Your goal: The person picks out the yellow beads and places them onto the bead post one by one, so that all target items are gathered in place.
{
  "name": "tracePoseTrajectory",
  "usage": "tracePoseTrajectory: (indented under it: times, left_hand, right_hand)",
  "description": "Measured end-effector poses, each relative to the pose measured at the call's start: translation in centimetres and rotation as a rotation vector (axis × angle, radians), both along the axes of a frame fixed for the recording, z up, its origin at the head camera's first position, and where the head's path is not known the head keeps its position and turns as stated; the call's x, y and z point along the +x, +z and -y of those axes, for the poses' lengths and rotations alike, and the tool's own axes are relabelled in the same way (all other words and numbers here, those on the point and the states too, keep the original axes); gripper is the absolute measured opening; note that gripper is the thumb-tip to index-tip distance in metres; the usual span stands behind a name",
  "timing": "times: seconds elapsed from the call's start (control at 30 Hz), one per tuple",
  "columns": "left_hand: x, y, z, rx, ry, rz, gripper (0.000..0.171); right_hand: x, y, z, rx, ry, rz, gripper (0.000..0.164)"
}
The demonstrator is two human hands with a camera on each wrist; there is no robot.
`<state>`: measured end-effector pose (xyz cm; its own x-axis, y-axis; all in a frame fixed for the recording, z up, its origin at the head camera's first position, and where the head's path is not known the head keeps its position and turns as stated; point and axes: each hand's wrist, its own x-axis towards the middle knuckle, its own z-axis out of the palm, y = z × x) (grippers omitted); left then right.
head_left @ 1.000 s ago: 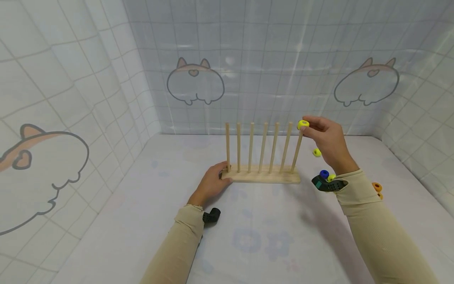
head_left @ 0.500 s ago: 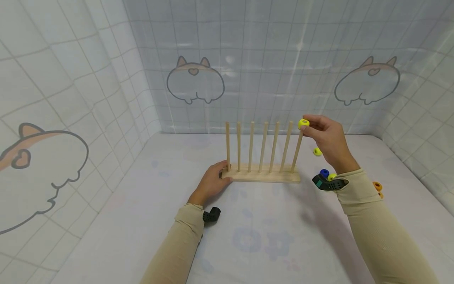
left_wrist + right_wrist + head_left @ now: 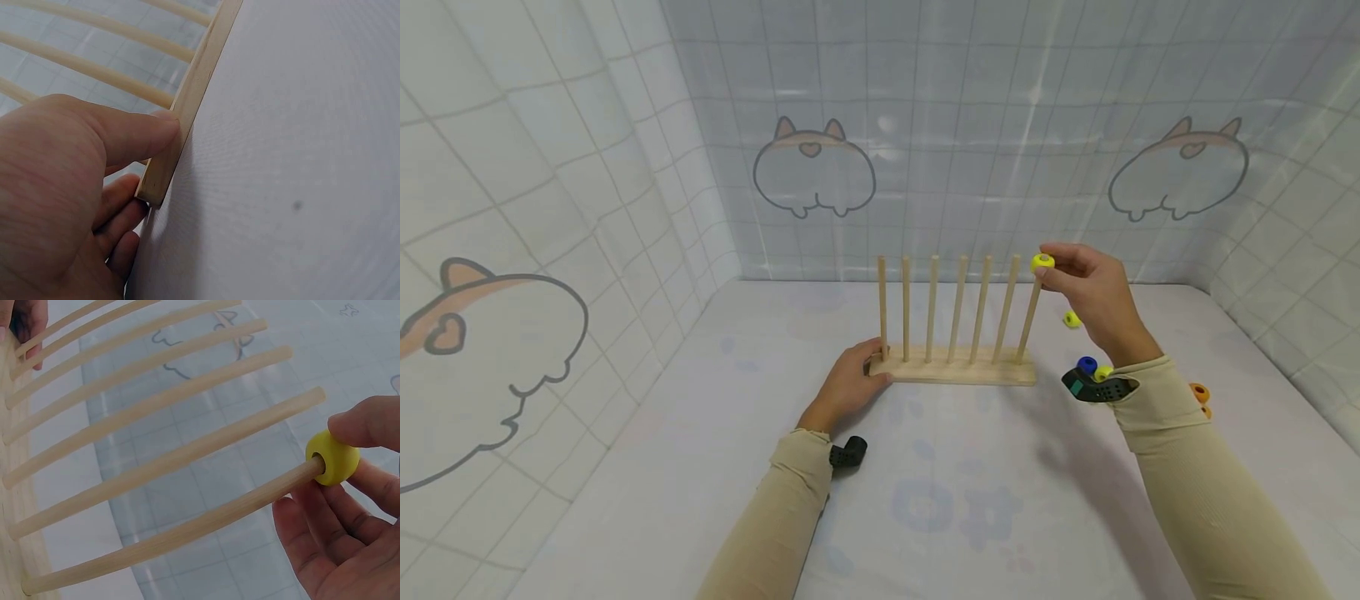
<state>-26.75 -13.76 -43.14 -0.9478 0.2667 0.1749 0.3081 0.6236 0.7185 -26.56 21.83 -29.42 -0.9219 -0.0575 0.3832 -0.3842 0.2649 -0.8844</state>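
A wooden rack [image 3: 955,375] with a row of several upright dowels stands on the table. My left hand [image 3: 850,387] grips the left end of its base, thumb on the front edge and fingers behind, as the left wrist view shows too. My right hand [image 3: 1093,296] pinches a yellow bead [image 3: 340,459] between thumb and fingers at the top of the rightmost dowel [image 3: 181,534]. In the right wrist view that dowel's tip sits in the bead's hole. The other dowels carry nothing.
Right of the rack lie a yellow bead [image 3: 1072,319], a blue bead [image 3: 1086,364] and another yellow bead [image 3: 1102,373] partly behind the right wrist camera. Orange beads [image 3: 1200,392] lie beyond the right sleeve. A tiled-pattern curtain [image 3: 925,150] rises behind.
Almost nothing differs. The yellow bead stays at the top of the rightmost dowel, its tilt shifting slightly in my right hand. My left hand keeps its grip on the base.
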Motion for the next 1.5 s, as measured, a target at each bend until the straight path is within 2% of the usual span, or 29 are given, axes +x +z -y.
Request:
tracePoseTrajectory:
  times: [0.37, 0.93, 1.17, 1.5]
  left_hand:
    - [-0.1, 0.0, 0.1, -0.009, -0.005, -0.01, 0.059]
    - [-0.1, 0.1, 0.0, -0.015, 0.008, 0.019, 0.061]
    - [-0.2, 0.0, 0.1, -0.024, 0.001, 0.016, 0.062]
    - [0.1, 0.3, 0.0, -0.02, 0.002, 0.022, 0.062]
  right_hand:
    - [0.0, 0.0, -0.1, 0.023, -0.015, 0.028, 0.042]
    - [0.0, -0.4, -0.4, -0.053, 0.016, 0.022, 0.041]
    - [0.6, -1.9, -1.2, -0.048, -0.008, 0.033, 0.04]
    - [2.1, -4.7, -2.8, 0.019, -0.048, 0.124, 0.043]
